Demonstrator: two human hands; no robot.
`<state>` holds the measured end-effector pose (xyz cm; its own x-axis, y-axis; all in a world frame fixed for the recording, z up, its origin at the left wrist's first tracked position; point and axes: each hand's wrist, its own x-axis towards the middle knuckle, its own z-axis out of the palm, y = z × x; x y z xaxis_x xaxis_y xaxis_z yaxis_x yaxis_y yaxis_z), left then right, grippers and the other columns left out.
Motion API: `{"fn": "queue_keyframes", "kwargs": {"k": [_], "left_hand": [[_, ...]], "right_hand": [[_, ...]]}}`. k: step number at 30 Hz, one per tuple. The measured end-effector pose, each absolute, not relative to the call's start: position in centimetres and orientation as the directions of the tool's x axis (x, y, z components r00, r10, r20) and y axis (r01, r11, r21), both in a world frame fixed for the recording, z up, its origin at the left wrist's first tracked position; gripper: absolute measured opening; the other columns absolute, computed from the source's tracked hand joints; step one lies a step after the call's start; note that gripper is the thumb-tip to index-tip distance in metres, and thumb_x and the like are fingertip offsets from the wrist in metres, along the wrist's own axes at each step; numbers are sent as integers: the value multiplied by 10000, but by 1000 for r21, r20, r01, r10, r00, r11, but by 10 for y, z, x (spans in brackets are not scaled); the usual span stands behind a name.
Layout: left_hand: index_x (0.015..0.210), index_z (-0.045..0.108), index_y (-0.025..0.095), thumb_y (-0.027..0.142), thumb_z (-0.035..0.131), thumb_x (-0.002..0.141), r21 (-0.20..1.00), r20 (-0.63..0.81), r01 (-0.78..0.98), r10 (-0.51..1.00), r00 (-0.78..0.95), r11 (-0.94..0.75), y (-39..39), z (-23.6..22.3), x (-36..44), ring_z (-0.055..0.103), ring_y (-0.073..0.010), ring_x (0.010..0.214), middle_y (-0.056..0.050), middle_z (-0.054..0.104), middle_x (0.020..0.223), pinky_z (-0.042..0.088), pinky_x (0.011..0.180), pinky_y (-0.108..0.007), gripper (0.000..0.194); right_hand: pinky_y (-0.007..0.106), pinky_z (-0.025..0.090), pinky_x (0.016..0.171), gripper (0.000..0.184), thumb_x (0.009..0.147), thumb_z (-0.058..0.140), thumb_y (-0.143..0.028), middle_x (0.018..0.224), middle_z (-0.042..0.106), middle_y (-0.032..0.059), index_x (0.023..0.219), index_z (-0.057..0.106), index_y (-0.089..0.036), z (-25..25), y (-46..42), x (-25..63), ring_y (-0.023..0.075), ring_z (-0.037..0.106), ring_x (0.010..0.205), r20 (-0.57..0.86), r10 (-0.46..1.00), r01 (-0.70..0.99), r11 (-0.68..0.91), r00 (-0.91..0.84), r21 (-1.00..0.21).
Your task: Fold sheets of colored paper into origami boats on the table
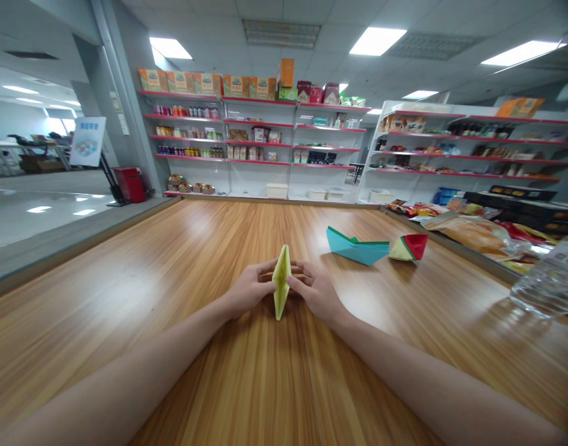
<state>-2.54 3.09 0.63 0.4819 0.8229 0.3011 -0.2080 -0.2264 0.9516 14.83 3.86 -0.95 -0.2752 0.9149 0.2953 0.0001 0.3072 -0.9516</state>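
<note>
Between my two hands a folded yellow paper (280,291) stands on edge, its layers slightly parted so that a narrow opening faces me. My left hand (252,287) grips it from the left, thumb on the near side and fingers behind. From the right, my right hand (317,290) holds the same paper, its thumb against the near edge and its fingers curled beyond it. To the right of my hands lie a blue-green paper boat (358,249) and a small red and yellow folded paper piece (409,247).
The wooden table (126,322) spreads under my arms. At its right edge stand a clear plastic bottle (550,279) and several packaged snacks (474,232). Stocked shelves (260,127) line the back, and a sign stand (87,142) is at the left.
</note>
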Motion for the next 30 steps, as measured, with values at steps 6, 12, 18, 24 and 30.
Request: {"fn": "queue_keyframes", "kwargs": {"k": [6,12,18,24,30], "left_hand": [[1237,574,160,64,569,681,970,212,-204,863,458,-130,34,5,-28,633,-252,992,-105,640,1170,476,896,-394,564],[1354,447,193,76,573,660,962,124,-273,908,401,-11,36,-3,-28,677,-200,794,-75,701,949,531,764,-371,715],[1292,526,206,101,562,696,952,224,-268,930,290,-145,36,-4,-29,650,-232,923,-131,616,1168,556,740,-381,606],[1115,668,218,214,563,784,909,405,-192,894,190,-371,30,-1,-24,409,-312,1279,-92,234,1510,520,877,-371,348],[1055,700,234,282,538,834,864,497,-10,850,175,-503,33,-2,-27,414,-258,1285,-82,394,1430,431,999,-372,278]], "right_hand": [[389,572,779,420,784,628,-339,1119,648,101,1173,578,-187,-13,41,150,229,665,924,278,920,5,291,-276,-957],[368,599,657,413,762,641,-374,1011,685,86,1127,628,-183,-11,39,149,251,672,874,234,941,-50,228,-244,-972],[316,583,580,380,775,631,-427,932,693,69,1062,632,-178,-11,42,149,204,685,719,218,961,-89,206,-170,-975],[334,568,557,422,770,599,-536,668,673,82,816,623,-117,-8,38,146,212,674,592,31,966,-134,-4,-258,-991],[407,535,749,419,762,619,-463,905,690,119,1012,589,-129,-4,30,149,249,680,807,113,861,-293,-44,-496,-955]]}}
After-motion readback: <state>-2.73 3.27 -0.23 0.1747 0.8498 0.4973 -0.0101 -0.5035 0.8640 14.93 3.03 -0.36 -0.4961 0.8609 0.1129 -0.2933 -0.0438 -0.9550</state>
